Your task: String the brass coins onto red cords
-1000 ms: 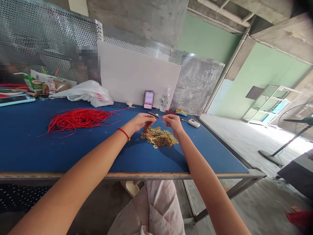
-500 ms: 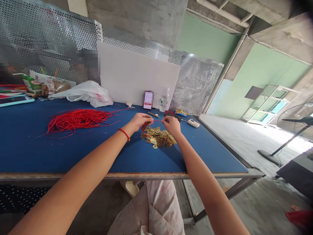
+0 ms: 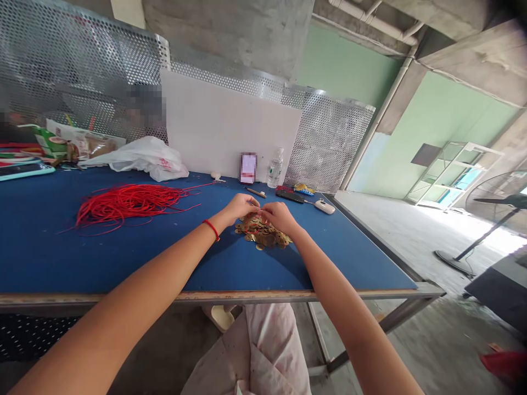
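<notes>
My left hand (image 3: 241,206) and my right hand (image 3: 278,215) meet at the fingertips above a heap of brass coins with holes (image 3: 267,239). Both are closed in a pinch on a thin red cord, which the fingers mostly hide. A bit of red cord (image 3: 252,231) shows below them against the coins. A red string bracelet (image 3: 212,229) circles my left wrist. To the left, a large loose bundle of red cord (image 3: 127,206) lies on the blue tabletop (image 3: 164,258).
Behind the coins stand a phone (image 3: 248,168) and a clear bottle (image 3: 275,169). A pen-like stick (image 3: 256,192), a black object (image 3: 290,194) and a white device (image 3: 325,206) lie nearby. A white plastic bag (image 3: 150,158) sits at the back left.
My right hand has moved left until its fingertips meet those of my left hand. The short stretch of red cord between them no longer shows.
</notes>
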### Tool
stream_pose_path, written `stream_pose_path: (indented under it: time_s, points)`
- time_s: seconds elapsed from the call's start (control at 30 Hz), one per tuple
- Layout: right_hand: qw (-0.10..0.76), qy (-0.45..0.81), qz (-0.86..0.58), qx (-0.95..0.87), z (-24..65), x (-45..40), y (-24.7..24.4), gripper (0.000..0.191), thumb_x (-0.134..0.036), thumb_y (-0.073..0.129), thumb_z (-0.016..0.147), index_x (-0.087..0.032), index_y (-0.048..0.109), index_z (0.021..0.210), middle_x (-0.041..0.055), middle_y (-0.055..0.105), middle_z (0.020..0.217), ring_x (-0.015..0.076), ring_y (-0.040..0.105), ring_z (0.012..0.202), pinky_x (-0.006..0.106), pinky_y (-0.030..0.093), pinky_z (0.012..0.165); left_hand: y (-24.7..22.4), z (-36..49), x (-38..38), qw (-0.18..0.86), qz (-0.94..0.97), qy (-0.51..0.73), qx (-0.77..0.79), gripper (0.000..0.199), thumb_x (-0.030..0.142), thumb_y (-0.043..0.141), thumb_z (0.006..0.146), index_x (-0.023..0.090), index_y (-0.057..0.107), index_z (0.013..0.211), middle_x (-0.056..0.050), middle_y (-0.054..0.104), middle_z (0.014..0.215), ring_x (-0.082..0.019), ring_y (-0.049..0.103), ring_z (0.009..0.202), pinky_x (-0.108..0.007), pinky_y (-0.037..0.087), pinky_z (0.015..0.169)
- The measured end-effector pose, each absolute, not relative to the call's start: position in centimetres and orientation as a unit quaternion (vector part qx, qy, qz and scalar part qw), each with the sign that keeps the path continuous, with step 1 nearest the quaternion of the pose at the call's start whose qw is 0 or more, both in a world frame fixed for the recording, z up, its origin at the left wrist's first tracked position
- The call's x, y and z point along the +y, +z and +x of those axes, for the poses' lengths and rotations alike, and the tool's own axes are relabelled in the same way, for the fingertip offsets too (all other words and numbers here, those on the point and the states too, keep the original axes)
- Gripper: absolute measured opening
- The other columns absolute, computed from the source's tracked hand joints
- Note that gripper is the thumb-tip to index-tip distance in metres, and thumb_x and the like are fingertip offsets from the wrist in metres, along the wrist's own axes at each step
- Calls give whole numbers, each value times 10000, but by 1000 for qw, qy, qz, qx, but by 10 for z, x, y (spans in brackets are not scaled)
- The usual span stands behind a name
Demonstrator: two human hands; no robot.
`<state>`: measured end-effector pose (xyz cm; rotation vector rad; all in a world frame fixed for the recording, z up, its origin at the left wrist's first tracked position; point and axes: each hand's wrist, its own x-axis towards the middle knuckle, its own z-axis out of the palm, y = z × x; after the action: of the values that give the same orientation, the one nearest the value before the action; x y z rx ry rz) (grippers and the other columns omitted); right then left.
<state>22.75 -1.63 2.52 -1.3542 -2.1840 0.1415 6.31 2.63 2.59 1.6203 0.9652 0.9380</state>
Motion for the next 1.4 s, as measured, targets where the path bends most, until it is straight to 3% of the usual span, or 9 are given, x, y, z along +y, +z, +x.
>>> stream_pose_path:
  time_s: [0.13,0.27,0.43,0.7,0.9,1.03,1.17,1.4]
  points:
    - [298,44,-504,-809,229,-15,25,304,-222,534,885,-166,650,610,7,651,564,114,528,542,243,324,596,24,60,30,552,660,348,372,334,332,839,571,122,677,775,-52,666,667,-159,606,642,-263,419,586]
    - [411,132,-526,-733,229,-13,25,260,-232,556,813,-165,623,571,2,603,522,117,520,507,245,346,562,25,55,33,610,645,311,340,381,412,847,567,104,690,727,-61,657,685,-140,587,644,-276,442,633]
    - [555,347,-507,-562,233,-10,28,149,-205,546,736,-159,602,606,-2,588,543,109,520,457,250,421,531,31,51,34,659,587,304,359,299,288,850,603,93,718,788,-53,651,729,-109,557,622,-264,455,631]
    - [573,564,-449,-388,240,-8,31,86,-152,543,750,-149,604,689,30,639,645,107,579,566,241,490,611,31,43,43,755,517,226,335,162,197,757,736,98,710,855,-36,630,686,-125,576,618,-293,489,668]
    - [561,579,-429,-408,239,-11,33,41,-150,607,719,-131,643,718,1,586,618,79,497,535,211,430,548,36,46,38,741,489,285,362,79,150,700,791,91,713,843,-2,572,597,-84,517,527,-234,449,581]
    - [554,564,-440,-426,238,-12,34,65,-169,634,688,-115,651,721,-45,477,534,38,322,441,194,253,413,38,51,33,693,506,344,381,160,244,685,828,88,708,804,32,472,509,-71,459,470,-222,419,538]
    - [540,545,-448,-459,236,-12,32,103,-212,642,670,-121,644,718,-66,418,511,26,192,405,230,91,393,32,56,30,609,572,370,406,294,371,684,819,112,650,684,38,432,485,-70,390,422,-236,370,492]
    - [526,455,-474,-540,229,-11,25,176,-336,644,681,-165,603,680,-63,442,496,43,212,398,244,115,419,26,64,27,576,606,387,388,406,490,582,862,163,510,634,51,354,487,-64,299,402,-216,267,443]
